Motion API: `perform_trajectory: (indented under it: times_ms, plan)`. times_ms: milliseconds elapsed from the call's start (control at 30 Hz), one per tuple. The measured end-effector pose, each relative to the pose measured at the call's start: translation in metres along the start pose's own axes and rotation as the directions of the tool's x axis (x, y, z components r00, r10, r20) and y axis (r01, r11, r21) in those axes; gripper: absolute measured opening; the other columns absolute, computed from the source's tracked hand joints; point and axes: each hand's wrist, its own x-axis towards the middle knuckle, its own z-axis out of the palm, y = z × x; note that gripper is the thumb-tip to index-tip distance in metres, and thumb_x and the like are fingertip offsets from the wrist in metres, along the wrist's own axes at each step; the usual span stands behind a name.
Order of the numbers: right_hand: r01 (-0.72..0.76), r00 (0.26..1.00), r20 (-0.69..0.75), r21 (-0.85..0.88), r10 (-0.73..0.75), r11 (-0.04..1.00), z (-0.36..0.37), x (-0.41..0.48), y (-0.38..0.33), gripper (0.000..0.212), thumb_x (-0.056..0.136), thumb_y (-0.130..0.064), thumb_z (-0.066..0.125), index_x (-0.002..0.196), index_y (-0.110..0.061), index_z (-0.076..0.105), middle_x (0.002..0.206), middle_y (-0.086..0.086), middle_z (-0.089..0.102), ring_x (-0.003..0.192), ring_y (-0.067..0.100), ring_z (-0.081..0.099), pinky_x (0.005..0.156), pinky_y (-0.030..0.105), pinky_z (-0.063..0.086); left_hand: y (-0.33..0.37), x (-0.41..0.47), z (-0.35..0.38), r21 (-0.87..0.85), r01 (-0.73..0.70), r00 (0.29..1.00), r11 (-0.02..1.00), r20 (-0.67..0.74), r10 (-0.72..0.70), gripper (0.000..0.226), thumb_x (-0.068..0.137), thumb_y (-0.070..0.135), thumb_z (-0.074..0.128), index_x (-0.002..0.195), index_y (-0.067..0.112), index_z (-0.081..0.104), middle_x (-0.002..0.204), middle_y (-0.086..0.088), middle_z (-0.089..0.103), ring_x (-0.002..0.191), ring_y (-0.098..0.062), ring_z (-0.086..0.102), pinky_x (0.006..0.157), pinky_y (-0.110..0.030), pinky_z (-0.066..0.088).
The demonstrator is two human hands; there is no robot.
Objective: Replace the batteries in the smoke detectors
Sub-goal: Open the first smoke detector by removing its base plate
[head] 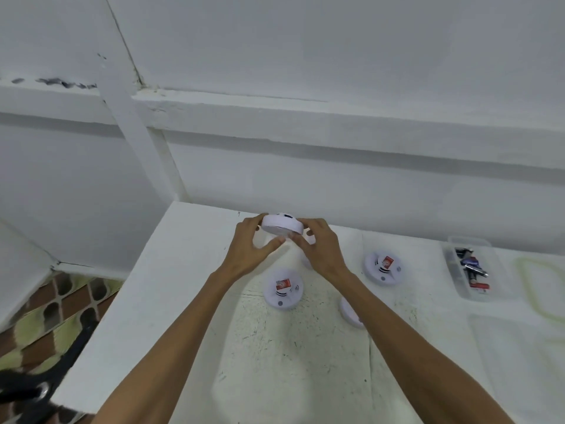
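Forearms stretch up from the bottom edge, both reaching out over the white counter (pixel 183 286). Left hand (pixel 249 250) and right hand (pixel 321 250) meet on one white smoke detector (pixel 282 228), held up above the counter near its far edge, close to the wall. It's a two-handed grip: the fingers (pixel 305 223) of each hand curl round the rim, one hand on either side, thumbs underneath. Just below the hands, a second detector (pixel 282 289) lies flat on the counter, a red label on top. Off to the right sits a third detector (pixel 382 266), red label too. A fourth detector (pixel 350 312) peeks out from under the right forearm, mostly hidden. Far right, a clear plastic box (pixel 486 292) holds a jumble of batteries (pixel 470 267), with a green-edged lid (pixel 538 289) just beside it.
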Motion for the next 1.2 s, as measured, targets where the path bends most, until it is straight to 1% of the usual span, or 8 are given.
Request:
perform_trajectory:
  times_ms: [133,367,467,600,700,800,967,1200]
  plan:
    - [-0.058,0.995,-0.081,0.095,0.066,0.994,-0.039,-0.030,0.001,0.030,0.096,-0.044,0.060,0.108,-0.018,0.068,0.090,-0.002,0.069,0.081,0.014,0.063,0.071,0.031,0.054,0.017,-0.006,0.033,-0.053,-0.101,0.993,0.993,0.061,0.105,0.083,0.074,0.063,0.078,0.145,0.037,0.044,0.135,0.010,0.054,0.124,-0.012,0.049,0.101,-0.032,0.046]
    - [-0.241,0.956,-0.127,0.185,0.266,0.953,-0.095,-0.100,0.023,0.045,0.095,-0.046,0.060,0.132,-0.025,0.048,0.074,0.012,0.070,0.073,0.024,0.070,0.070,0.034,0.055,0.061,-0.034,0.122,-0.190,-0.187,0.968,0.964,0.133,0.214,0.107,0.060,0.056,0.092,0.148,0.030,0.037,0.144,0.016,0.047,0.136,-0.001,0.043,0.113,-0.022,0.038]
    - [-0.264,0.936,-0.207,0.118,0.283,0.957,-0.117,-0.133,0.037,0.044,0.095,-0.046,0.060,0.133,-0.028,0.045,0.081,0.001,0.074,0.075,0.010,0.070,0.068,0.027,0.056,0.081,-0.057,0.152,-0.282,-0.220,0.954,0.934,0.138,0.267,0.078,0.064,0.041,0.095,0.130,0.034,0.054,0.125,0.020,0.061,0.120,-0.006,0.059,0.099,-0.031,0.052]
    - [-0.268,0.930,-0.233,0.097,0.283,0.959,-0.133,-0.169,0.043,0.062,0.090,-0.047,0.067,0.143,-0.033,0.036,0.105,-0.018,0.065,0.088,-0.005,0.065,0.071,0.014,0.054,0.102,-0.083,0.178,-0.317,-0.222,0.941,0.922,0.177,0.288,0.070,0.070,0.064,0.081,0.130,0.053,0.045,0.127,0.031,0.054,0.121,0.001,0.054,0.102,-0.021,0.047]
    - [-0.282,0.922,-0.244,0.107,0.300,0.953,-0.137,-0.192,0.045,0.075,0.084,-0.046,0.075,0.146,-0.034,0.035,0.128,-0.013,0.059,0.106,0.002,0.062,0.084,0.026,0.058,0.099,-0.090,0.200,-0.301,-0.213,0.929,0.930,0.232,0.288,0.079,0.074,0.048,0.083,0.142,0.029,0.048,0.136,0.009,0.056,0.128,-0.011,0.053,0.107,-0.041,0.048]
    - [-0.272,0.909,-0.298,0.104,0.291,0.957,-0.141,-0.212,0.054,0.080,0.081,-0.041,0.079,0.148,-0.028,0.037,0.141,-0.012,0.053,0.122,0.004,0.055,0.094,0.031,0.055,0.096,-0.102,0.220,-0.265,-0.209,0.908,0.941,0.304,0.287,0.087,0.073,0.056,0.083,0.146,0.025,0.045,0.141,0.008,0.054,0.131,-0.012,0.051,0.110,-0.041,0.045]
    - [-0.333,0.890,-0.305,0.071,0.339,0.940,-0.145,-0.243,0.075,0.077,0.078,-0.045,0.080,0.144,-0.025,0.046,0.138,-0.011,0.056,0.124,0.001,0.054,0.098,0.031,0.053,0.094,-0.134,0.245,-0.265,-0.172,0.863,0.949,0.424,0.275,0.090,0.073,0.079,0.067,0.147,0.041,0.034,0.144,0.026,0.041,0.135,0.007,0.040,0.113,-0.016,0.031]
    - [-0.449,0.844,-0.318,0.022,0.432,0.893,-0.135,-0.266,0.088,0.072,0.078,-0.040,0.081,0.140,-0.020,0.051,0.135,-0.006,0.056,0.121,0.008,0.052,0.093,0.011,0.040,0.090,-0.149,0.260,-0.247,-0.160,0.812,0.956,0.518,0.270,0.073,0.084,0.060,0.071,0.142,0.020,0.053,0.137,0.009,0.058,0.128,-0.011,0.055,0.108,-0.037,0.046]
